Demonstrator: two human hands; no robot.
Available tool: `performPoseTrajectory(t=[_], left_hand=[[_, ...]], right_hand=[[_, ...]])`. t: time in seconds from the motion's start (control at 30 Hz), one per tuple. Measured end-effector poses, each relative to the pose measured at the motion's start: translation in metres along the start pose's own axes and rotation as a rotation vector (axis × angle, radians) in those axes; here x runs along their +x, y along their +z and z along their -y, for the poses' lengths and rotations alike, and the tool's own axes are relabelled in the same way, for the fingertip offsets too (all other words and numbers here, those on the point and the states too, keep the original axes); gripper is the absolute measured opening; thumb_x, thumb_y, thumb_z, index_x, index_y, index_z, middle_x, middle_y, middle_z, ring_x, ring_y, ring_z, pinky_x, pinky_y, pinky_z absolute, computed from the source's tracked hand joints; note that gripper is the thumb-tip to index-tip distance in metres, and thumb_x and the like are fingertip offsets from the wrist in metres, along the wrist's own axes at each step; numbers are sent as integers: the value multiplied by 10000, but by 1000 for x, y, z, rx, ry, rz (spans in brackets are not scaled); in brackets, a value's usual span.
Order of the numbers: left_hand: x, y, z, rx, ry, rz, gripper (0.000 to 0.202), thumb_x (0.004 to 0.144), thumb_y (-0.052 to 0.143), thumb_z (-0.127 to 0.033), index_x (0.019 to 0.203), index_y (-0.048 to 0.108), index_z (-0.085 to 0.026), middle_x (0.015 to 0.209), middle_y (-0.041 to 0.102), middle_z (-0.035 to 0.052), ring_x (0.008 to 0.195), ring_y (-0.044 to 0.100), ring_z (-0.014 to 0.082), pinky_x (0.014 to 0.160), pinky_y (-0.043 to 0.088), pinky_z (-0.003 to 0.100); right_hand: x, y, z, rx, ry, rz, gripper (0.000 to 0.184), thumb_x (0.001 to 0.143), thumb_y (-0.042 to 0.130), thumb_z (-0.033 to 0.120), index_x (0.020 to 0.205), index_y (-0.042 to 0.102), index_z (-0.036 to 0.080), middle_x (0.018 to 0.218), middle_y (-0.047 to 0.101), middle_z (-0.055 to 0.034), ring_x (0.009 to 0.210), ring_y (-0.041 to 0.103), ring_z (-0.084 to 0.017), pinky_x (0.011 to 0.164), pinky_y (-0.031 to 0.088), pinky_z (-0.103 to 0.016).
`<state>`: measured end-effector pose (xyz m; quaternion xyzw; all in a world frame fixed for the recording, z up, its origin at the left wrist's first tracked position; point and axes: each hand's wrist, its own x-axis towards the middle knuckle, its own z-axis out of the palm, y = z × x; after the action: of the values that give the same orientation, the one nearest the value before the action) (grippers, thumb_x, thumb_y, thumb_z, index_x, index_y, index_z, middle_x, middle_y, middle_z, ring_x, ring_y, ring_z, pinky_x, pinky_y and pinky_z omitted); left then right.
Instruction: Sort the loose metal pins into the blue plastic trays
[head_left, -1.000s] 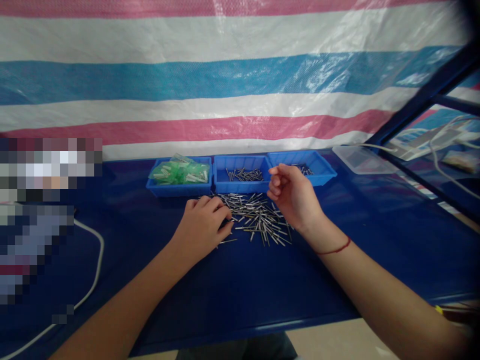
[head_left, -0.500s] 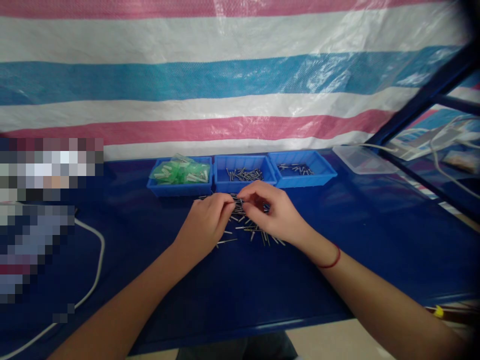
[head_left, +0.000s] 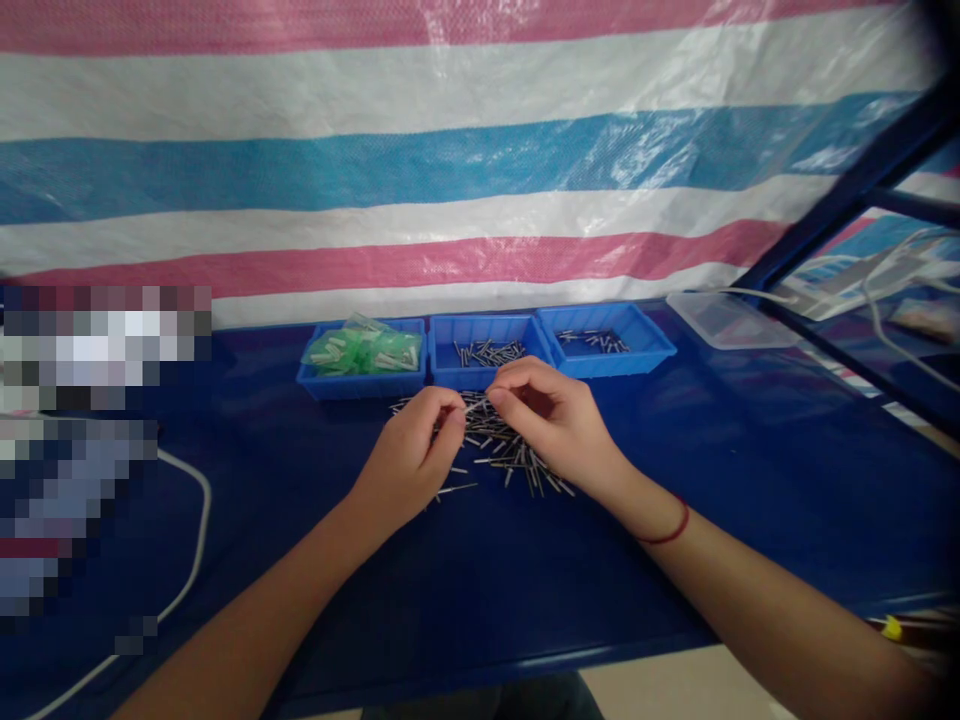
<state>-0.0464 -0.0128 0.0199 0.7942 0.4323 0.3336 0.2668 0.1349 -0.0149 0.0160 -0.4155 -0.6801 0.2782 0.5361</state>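
A heap of small metal pins lies on the blue table. Above the heap my left hand and my right hand meet, each pinching one end of a single metal pin held between their fingertips. Behind the heap stand three blue trays in a row: the left tray holds green plastic bags of parts, the middle tray holds several pins, and the right tray holds a few more pins.
A white cable curves over the table at the left. A clear plastic lid lies at the back right, beside a dark blue frame bar. A striped tarpaulin hangs behind the table.
My right hand came down from beside the right tray to the heap and met my left hand. Both hands now pinch one pin, raised a little over the heap.
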Motion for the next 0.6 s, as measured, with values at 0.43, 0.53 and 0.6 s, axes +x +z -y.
performPoseTrajectory(t=[0.43, 0.53, 0.6], left_hand=[[0, 3, 1, -83, 51, 68, 217, 975, 396, -250, 927, 593, -173, 783, 581, 7, 774, 558, 141, 742, 414, 250], [0, 3, -1, -95, 56, 86, 248, 977, 391, -253, 842, 580, -168, 780, 576, 6, 747, 547, 130, 728, 410, 245], [0, 2, -1, -89, 63, 87, 240, 971, 405, -252, 834, 583, -167, 798, 589, 8, 739, 546, 126, 717, 411, 246]], right_hand=[[-7, 9, -3, 137, 65, 47, 61, 828, 649, 266, 838, 637, 206, 867, 610, -40, 784, 578, -157, 646, 482, -299], [-8, 9, -2, 131, 61, 37, 58, 834, 643, 263, 846, 636, 206, 859, 618, -41, 800, 583, -163, 651, 485, -298], [-8, 9, -2, 121, 52, 29, 63, 840, 637, 266, 832, 632, 204, 842, 622, -41, 803, 584, -165, 648, 484, -296]])
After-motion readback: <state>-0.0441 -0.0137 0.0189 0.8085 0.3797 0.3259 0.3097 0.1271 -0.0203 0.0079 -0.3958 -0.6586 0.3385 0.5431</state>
